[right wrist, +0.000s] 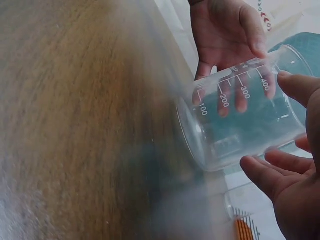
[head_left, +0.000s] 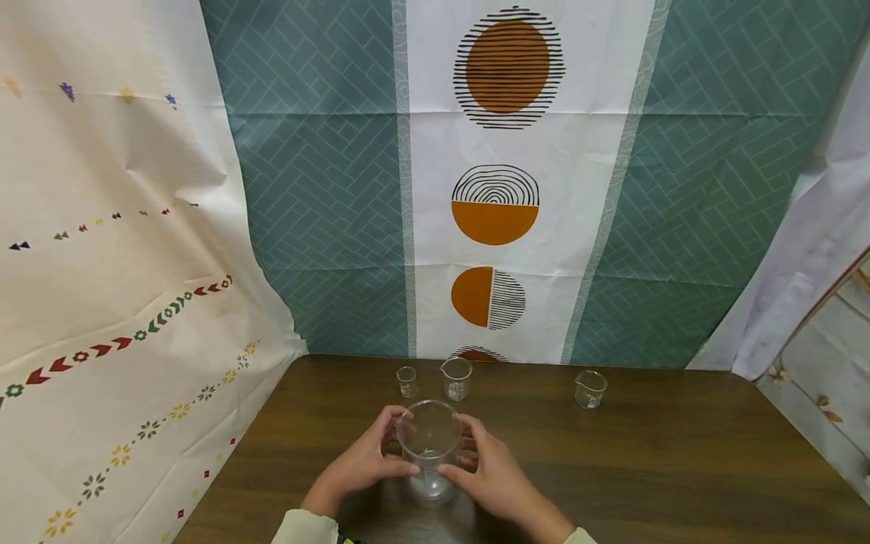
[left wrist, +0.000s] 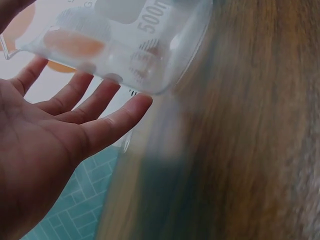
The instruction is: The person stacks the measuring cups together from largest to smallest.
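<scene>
Between both hands is a large clear glass beaker [head_left: 430, 442], with white graduation marks and a "500" marking legible in the wrist views. My left hand [head_left: 360, 462] holds its left side, thumb at the front and fingers spread around the far side. From the right, my right hand [head_left: 499, 474] grips it the same way, its thumb near the left one. The right wrist view shows the beaker [right wrist: 240, 117] upright relative to the wooden table [right wrist: 75, 125], its base right at the surface. Nothing but clear glass shows inside it.
Toward the back of the table stand a tiny beaker [head_left: 407, 382] and a small beaker [head_left: 456, 380] side by side. Another small beaker [head_left: 590, 391] is farther right. A patterned cloth [head_left: 326, 189] hangs behind the table, and a cream cloth [head_left: 122, 317] borders the left edge.
</scene>
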### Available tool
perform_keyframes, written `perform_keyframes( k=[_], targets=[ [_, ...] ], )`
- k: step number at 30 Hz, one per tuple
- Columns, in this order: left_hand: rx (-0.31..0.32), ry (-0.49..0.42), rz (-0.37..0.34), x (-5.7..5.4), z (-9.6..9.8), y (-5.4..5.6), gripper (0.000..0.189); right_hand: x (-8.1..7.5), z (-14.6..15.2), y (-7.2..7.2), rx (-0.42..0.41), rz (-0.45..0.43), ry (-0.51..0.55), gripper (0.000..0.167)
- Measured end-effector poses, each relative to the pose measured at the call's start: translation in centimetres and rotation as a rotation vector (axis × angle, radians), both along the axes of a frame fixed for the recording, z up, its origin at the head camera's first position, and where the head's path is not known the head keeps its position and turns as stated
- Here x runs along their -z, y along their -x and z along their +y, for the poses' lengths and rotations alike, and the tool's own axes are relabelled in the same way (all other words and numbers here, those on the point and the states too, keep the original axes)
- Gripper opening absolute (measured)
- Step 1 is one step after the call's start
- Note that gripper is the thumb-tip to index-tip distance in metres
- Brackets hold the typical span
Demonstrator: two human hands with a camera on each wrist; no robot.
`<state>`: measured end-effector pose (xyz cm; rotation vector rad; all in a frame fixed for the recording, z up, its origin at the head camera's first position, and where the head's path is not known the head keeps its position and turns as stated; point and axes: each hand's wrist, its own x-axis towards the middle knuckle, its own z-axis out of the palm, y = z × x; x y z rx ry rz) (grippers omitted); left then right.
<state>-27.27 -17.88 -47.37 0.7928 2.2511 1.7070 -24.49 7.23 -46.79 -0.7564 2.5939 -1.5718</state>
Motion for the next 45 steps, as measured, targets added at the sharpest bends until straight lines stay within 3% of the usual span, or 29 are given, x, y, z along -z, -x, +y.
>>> perform_keyframes(
  k=[18,25,39,45],
  targets=[
    [0.011,-0.013,-0.027,0.7,-0.3,-0.1,0.075,0.7,-0.2,-0.2,-0.008,-0.022,0.029,0.077],
    [0.027,-0.016,-0.035,0.9,-0.3,0.3,0.088,0.8,-0.3,-0.1,-0.005,-0.021,0.017,0.076],
    [0.100,-0.184,-0.026,1.7,1.2,1.3,0.103,1.3,-0.3,0.2,-0.007,0.021,0.021,0.074],
    [0.129,-0.199,-0.025,2.1,1.6,1.3,0.099,1.4,-0.3,0.2,-0.001,0.033,0.037,0.075]
  ],
)
